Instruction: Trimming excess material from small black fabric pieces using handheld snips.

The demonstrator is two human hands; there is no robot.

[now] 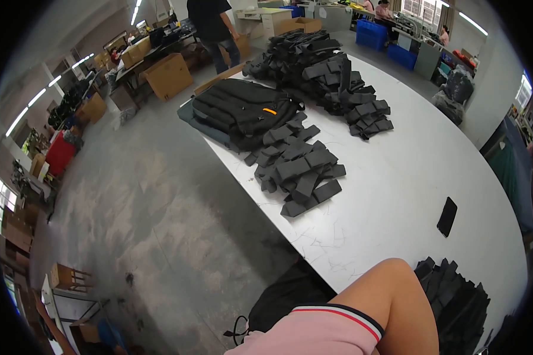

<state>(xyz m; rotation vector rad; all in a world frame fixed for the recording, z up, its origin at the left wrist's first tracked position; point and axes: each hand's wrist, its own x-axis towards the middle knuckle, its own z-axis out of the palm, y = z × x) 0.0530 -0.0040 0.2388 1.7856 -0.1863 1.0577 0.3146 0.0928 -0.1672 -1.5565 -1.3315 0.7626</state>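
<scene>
Neither of my hands shows. One of my arms (380,288), in a pink short sleeve (314,334) with a striped cuff, comes in at the lower edge. Its elbow is bent over the white table (397,189), and the forearm runs down out of the picture. Beside that forearm lies a bundle of dark fabric strips (453,302), partly hidden by it. Farther along the table's left edge is a loose heap of folded black strap pieces (305,168). A black backpack (243,106) with an orange mark lies flat behind that heap.
Another pile of black strap pieces (343,83) covers the table's far end. A black phone (448,216) lies at the right. Beyond the table stand a person in dark clothes (210,26), a cardboard box (168,76) and blue bins (371,34). A grey pillar (494,77) rises at the right.
</scene>
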